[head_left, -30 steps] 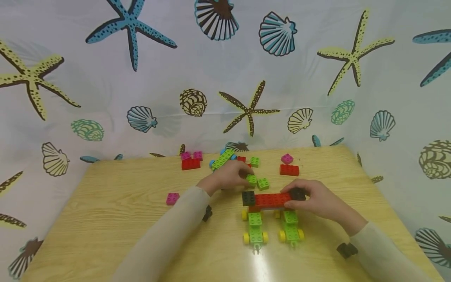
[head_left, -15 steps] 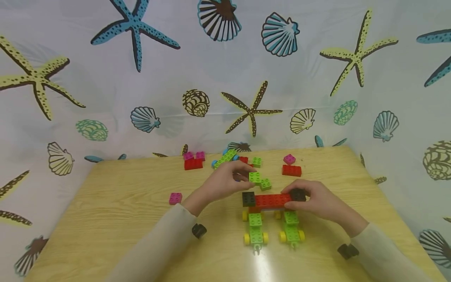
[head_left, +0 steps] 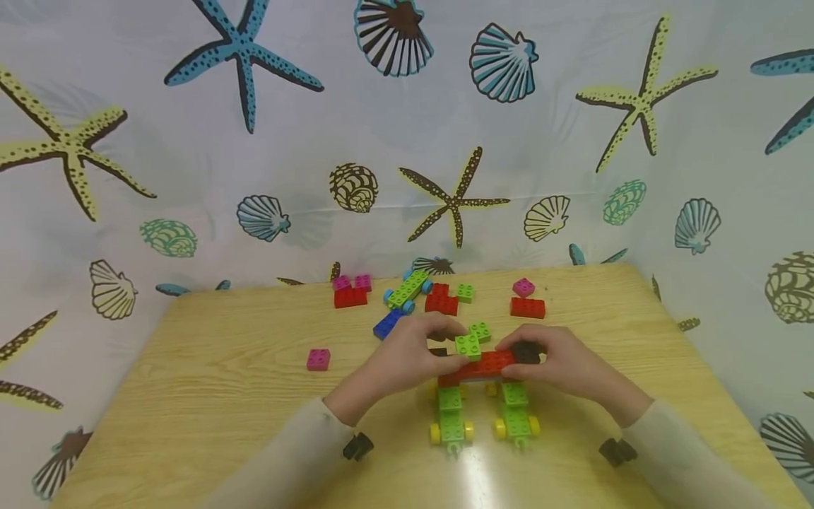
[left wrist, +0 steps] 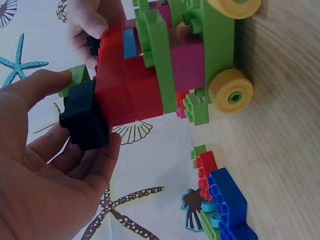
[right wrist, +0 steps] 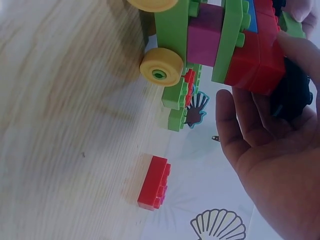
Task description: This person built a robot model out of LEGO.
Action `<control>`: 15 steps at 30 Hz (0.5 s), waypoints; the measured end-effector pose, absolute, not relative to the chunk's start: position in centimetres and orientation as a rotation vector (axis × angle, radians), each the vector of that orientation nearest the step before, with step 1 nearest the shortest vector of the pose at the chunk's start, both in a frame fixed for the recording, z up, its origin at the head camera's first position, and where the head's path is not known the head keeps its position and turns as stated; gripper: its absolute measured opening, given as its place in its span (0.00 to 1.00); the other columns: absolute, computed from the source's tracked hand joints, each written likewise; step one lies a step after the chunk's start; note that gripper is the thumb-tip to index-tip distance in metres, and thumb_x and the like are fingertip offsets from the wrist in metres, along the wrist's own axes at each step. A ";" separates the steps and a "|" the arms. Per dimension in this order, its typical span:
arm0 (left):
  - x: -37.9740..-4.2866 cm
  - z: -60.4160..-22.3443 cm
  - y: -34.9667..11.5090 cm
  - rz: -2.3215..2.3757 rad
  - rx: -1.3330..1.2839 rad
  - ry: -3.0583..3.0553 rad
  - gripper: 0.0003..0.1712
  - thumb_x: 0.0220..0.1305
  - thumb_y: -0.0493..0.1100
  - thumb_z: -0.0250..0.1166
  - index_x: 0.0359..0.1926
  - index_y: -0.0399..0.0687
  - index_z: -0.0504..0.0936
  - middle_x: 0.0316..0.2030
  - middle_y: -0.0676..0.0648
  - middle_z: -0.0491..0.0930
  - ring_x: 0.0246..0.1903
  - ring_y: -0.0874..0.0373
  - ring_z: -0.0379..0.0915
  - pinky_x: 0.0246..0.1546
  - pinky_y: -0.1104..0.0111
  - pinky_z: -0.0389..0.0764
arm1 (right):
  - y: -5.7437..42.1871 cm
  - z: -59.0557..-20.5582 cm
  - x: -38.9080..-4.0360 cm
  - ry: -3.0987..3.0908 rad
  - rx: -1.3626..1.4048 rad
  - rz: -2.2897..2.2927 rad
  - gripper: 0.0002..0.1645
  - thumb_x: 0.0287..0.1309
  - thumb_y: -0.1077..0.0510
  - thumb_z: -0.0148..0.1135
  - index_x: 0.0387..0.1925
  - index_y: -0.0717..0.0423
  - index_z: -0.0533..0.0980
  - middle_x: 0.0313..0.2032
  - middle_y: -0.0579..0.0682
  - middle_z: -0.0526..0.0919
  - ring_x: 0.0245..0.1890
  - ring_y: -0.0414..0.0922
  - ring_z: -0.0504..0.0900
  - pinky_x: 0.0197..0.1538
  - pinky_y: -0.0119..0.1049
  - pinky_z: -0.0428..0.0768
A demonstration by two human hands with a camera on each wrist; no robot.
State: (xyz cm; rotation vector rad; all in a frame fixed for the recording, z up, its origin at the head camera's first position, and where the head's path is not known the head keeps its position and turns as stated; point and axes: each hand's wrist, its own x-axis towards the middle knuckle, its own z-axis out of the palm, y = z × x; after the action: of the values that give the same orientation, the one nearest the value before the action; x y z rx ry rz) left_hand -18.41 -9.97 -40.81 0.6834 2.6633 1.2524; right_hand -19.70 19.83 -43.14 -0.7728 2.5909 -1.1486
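My left hand [head_left: 413,351] pinches a lime green toy brick [head_left: 468,346] over the built model, close to the model's left black brick [left wrist: 86,115]. The model's top is a long red brick layer [head_left: 490,363] with a black brick at each end. Below it are lime green bases [head_left: 451,426] on yellow wheels [left wrist: 231,92]. At the model's right end my right hand [head_left: 566,360] holds the red layer and the right black brick [head_left: 526,352] between thumb and fingers. The right wrist view shows fingers beneath the red brick [right wrist: 255,62]. The left hand partly hides the left end.
Behind the hands lie a blue-wheeled green car base [head_left: 408,290], a blue brick [head_left: 386,325], red bricks [head_left: 441,305] and green bricks [head_left: 480,331]. A pink brick [head_left: 319,359] lies at left, a red brick [head_left: 527,307] at back right. A patterned cloth [head_left: 381,233] borders the table [head_left: 222,367].
My left hand has picked the lime green brick off the table and carried it toward me, over the model. The model has shifted slightly left with my right hand still on it.
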 end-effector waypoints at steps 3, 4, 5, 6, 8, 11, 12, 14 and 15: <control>-18.3 -41.2 -9.9 1.222 0.683 2.657 0.20 0.70 0.48 0.80 0.61 0.51 0.91 0.60 0.50 0.90 0.60 0.47 0.87 0.65 0.52 0.90 | 19.6 -43.2 -19.7 2.586 -0.780 -1.157 0.18 0.71 0.44 0.78 0.57 0.41 0.88 0.59 0.43 0.92 0.60 0.46 0.84 0.68 0.48 0.84; -18.3 -41.3 -9.8 1.214 0.684 2.657 0.20 0.70 0.48 0.80 0.60 0.52 0.92 0.59 0.51 0.90 0.58 0.49 0.87 0.64 0.54 0.90 | 19.6 -43.2 -19.7 2.583 -0.778 -1.160 0.18 0.70 0.45 0.78 0.57 0.41 0.88 0.58 0.43 0.92 0.59 0.46 0.84 0.67 0.48 0.84; -18.3 -41.4 -9.8 1.208 0.686 2.657 0.20 0.70 0.48 0.80 0.60 0.52 0.92 0.57 0.52 0.90 0.56 0.50 0.86 0.63 0.55 0.90 | 19.5 -43.2 -19.7 2.582 -0.776 -1.163 0.18 0.71 0.45 0.78 0.57 0.41 0.88 0.58 0.43 0.92 0.59 0.46 0.84 0.67 0.47 0.84; -18.3 -41.4 -9.8 1.203 0.689 2.658 0.20 0.70 0.48 0.80 0.60 0.53 0.92 0.56 0.52 0.90 0.55 0.51 0.86 0.62 0.57 0.90 | 19.5 -43.2 -19.7 2.582 -0.775 -1.164 0.18 0.71 0.45 0.78 0.57 0.41 0.88 0.58 0.43 0.92 0.59 0.45 0.84 0.67 0.47 0.84; -18.2 -41.4 -9.9 1.192 0.696 2.659 0.19 0.70 0.48 0.80 0.59 0.54 0.92 0.54 0.54 0.90 0.52 0.54 0.84 0.59 0.59 0.89 | 19.5 -43.2 -19.6 2.581 -0.771 -1.167 0.18 0.71 0.45 0.78 0.57 0.41 0.88 0.58 0.43 0.92 0.59 0.45 0.84 0.67 0.46 0.84; -18.2 -41.4 -10.0 1.164 0.707 2.667 0.19 0.69 0.49 0.81 0.58 0.56 0.93 0.52 0.56 0.90 0.50 0.58 0.82 0.57 0.62 0.88 | 19.4 -43.3 -19.7 2.576 -0.767 -1.172 0.18 0.71 0.46 0.78 0.58 0.42 0.88 0.58 0.44 0.92 0.60 0.46 0.84 0.68 0.49 0.83; -18.2 -41.4 -10.0 1.154 0.710 2.669 0.19 0.69 0.49 0.81 0.58 0.56 0.93 0.52 0.56 0.90 0.50 0.58 0.82 0.57 0.62 0.88 | 19.4 -43.3 -19.7 2.573 -0.766 -1.172 0.18 0.71 0.46 0.78 0.58 0.42 0.88 0.58 0.43 0.92 0.59 0.46 0.84 0.68 0.49 0.83; -18.2 -41.4 -10.1 1.129 0.710 2.675 0.18 0.69 0.49 0.81 0.57 0.56 0.93 0.51 0.56 0.90 0.51 0.59 0.82 0.57 0.62 0.87 | 19.3 -43.4 -19.7 2.572 -0.763 -1.170 0.18 0.71 0.46 0.78 0.58 0.42 0.88 0.58 0.44 0.92 0.59 0.46 0.84 0.67 0.50 0.83; -18.2 -41.4 -10.1 1.117 0.712 2.679 0.18 0.68 0.50 0.81 0.57 0.56 0.93 0.51 0.56 0.91 0.51 0.59 0.82 0.57 0.62 0.87 | 19.3 -43.4 -19.7 2.572 -0.757 -1.169 0.18 0.70 0.46 0.79 0.57 0.42 0.88 0.57 0.44 0.92 0.58 0.46 0.84 0.67 0.49 0.83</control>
State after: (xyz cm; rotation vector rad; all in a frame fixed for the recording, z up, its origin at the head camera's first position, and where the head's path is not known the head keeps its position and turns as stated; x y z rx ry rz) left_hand -18.16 -10.08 -41.37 0.7117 2.6787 1.1165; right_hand -19.71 19.32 -43.42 -0.7572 2.5722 -1.1695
